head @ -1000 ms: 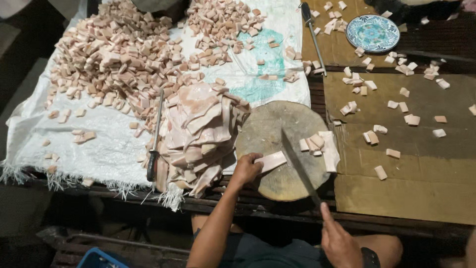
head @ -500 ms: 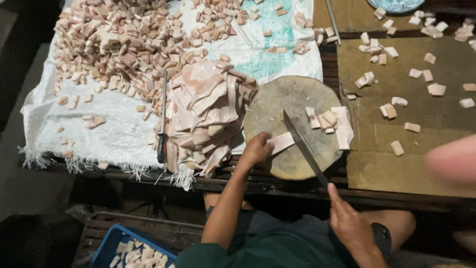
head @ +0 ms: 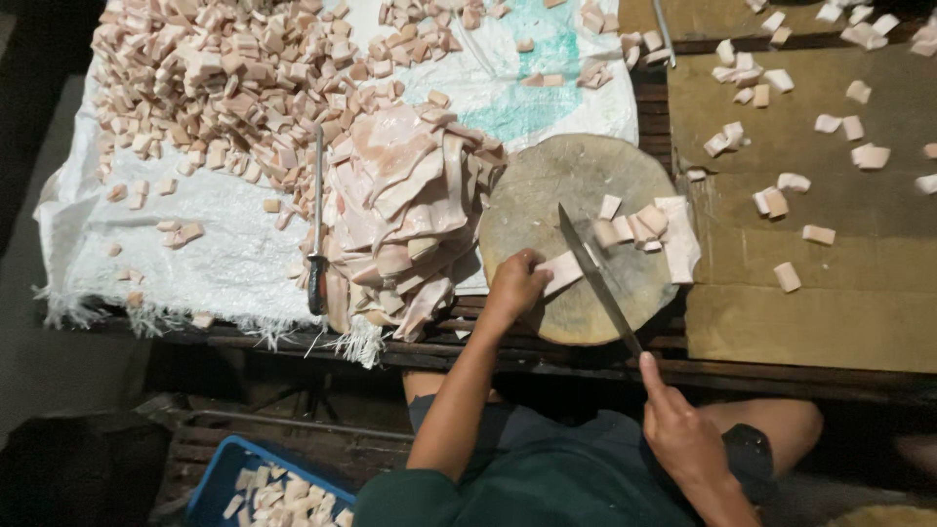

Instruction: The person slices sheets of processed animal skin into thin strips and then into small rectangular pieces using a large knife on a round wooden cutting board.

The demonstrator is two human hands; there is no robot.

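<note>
Pink strip pinned by left hand; right hand grips one knife.

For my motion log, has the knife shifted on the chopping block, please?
No; the knife still crosses the chopping block from its middle toward its lower right edge.

Round chopping block sits at the near edge of the bench, between sheet on the left and cardboard on the right. Strip and cut pieces lie on the block. Slab pile on the sheet's right edge; sharpening rod left of it. Crate below the bench.
</note>
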